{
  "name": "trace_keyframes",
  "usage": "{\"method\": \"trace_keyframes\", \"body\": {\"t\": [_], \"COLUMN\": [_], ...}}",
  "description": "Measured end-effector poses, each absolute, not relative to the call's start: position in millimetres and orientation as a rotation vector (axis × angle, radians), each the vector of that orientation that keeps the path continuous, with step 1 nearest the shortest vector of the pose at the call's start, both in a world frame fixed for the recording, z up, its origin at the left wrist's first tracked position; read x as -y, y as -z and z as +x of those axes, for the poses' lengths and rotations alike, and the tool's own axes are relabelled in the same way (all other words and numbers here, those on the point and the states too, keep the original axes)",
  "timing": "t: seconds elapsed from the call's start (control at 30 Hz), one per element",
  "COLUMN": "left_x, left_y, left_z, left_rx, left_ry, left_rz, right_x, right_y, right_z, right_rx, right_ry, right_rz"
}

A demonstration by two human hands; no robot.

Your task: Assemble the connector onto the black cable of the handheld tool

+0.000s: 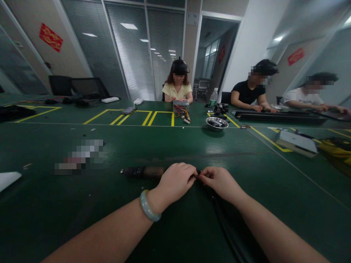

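Observation:
A dark cylindrical tool with a brown middle and a metal tip, looking like an electric screwdriver (142,172), lies on the green table (117,219) in front of me, its tip toward the left. My left hand (178,179), wearing a pale green bangle (149,206), is closed over its rear end, palm down. Close beside it, my right hand (218,182) pinches at the start of a black cable (223,223), fingertips nearly meeting those of the left. From there the cable runs toward me between my forearms. The exact joint between tool and cable is hidden by my fingers.
Across the table a person (177,89) handles a metal box with coloured wires (181,107). Two more people sit at the right behind a long black bar (276,117). A metal bowl (216,124), a bottle (212,100) and a white box (297,142) stand beyond my hands.

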State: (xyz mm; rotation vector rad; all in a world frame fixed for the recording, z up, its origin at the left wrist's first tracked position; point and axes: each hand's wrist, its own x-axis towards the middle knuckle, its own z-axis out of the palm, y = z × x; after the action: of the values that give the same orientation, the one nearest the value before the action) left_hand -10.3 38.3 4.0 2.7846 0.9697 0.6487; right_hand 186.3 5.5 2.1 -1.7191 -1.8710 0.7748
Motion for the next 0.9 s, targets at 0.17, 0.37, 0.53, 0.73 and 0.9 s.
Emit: {"method": "trace_keyframes", "body": {"t": [0.17, 0.37, 0.53, 0.73, 0.9], "left_x": [-39.0, -38.4, -36.6, -36.6, -37.3], "left_y": [-3.1, -4.1, -4.0, -4.2, -6.1], "left_z": [-10.4, -9.7, -9.5, -10.1, -10.3], "left_rx": [-0.961, -0.952, -1.006, -0.994, -0.967], "left_ry": [-0.653, -0.651, -0.657, -0.632, -0.635], "left_rz": [2.774, 2.776, 2.779, 2.794, 2.803], "right_x": [-4.4, -4.3, -3.4, -3.6, -2.9], "right_y": [-4.0, -4.7, -4.9, -6.3, -9.0], "right_z": [187.0, 185.3, 184.7, 184.5, 183.7], "right_rx": [1.906, 1.908, 1.892, 1.886, 1.891], "right_ry": [-0.744, -0.735, -0.748, -0.758, -0.743], "right_rz": [-1.7, -1.727, -1.714, -1.721, -1.715]}}
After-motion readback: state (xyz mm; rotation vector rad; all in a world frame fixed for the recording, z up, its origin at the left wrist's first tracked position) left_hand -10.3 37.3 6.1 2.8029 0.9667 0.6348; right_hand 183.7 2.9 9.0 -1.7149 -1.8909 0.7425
